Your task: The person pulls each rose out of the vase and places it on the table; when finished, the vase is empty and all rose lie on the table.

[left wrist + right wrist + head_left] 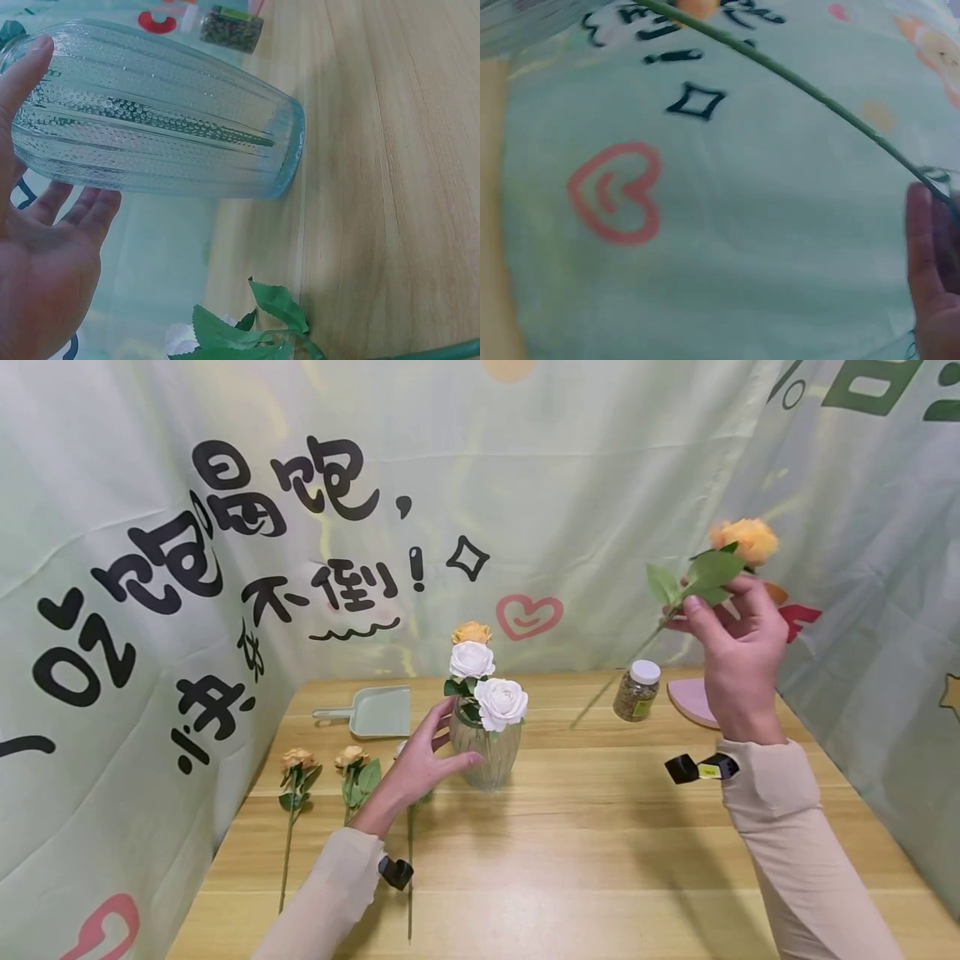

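A clear ribbed glass vase (487,756) stands upright on the table, holding white roses (501,703) and an orange one (472,632). My left hand (423,760) is round the vase's left side; in the left wrist view its thumb lies against the glass (165,120) and its fingers are on the other side. Raised at the right, my right hand (742,652) pinches an orange flower (746,541) just below its bloom and leaves. The stem (810,90) slants down toward the table, its lower end outside the vase.
Orange flowers (298,760) and another stem (410,877) lie left of the vase, partly behind my left arm. A green dustpan (381,712) is at the back left. A white-lidded jar (637,692) and a pink board (692,702) stand at the back right, before a curtain (600,527).
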A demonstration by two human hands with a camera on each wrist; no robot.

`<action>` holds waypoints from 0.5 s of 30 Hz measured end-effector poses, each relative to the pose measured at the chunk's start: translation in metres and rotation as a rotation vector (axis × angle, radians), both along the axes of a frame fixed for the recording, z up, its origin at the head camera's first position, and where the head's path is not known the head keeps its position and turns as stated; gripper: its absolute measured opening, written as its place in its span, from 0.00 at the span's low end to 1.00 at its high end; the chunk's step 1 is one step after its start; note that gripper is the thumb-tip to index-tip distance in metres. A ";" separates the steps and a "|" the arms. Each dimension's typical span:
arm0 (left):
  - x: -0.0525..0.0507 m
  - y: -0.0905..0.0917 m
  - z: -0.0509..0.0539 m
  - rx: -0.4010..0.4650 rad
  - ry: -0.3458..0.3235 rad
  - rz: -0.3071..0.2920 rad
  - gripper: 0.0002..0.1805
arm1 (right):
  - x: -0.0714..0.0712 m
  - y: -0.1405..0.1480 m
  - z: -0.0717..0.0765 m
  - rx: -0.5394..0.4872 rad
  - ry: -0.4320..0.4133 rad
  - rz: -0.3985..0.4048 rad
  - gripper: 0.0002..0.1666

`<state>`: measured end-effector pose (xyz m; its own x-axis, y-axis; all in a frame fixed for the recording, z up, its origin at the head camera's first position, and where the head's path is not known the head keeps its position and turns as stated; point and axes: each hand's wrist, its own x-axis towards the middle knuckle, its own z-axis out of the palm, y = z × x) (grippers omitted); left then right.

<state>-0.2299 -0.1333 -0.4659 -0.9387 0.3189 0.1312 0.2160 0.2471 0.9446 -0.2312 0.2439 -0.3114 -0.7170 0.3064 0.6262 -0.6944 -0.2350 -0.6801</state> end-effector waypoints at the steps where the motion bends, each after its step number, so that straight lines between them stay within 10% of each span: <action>1: 0.000 0.000 0.000 0.000 0.000 0.000 0.56 | 0.002 0.004 -0.005 0.033 -0.041 0.021 0.19; 15: -0.001 -0.001 -0.001 -0.002 -0.005 0.000 0.56 | 0.011 -0.005 -0.114 0.640 -0.492 0.146 0.21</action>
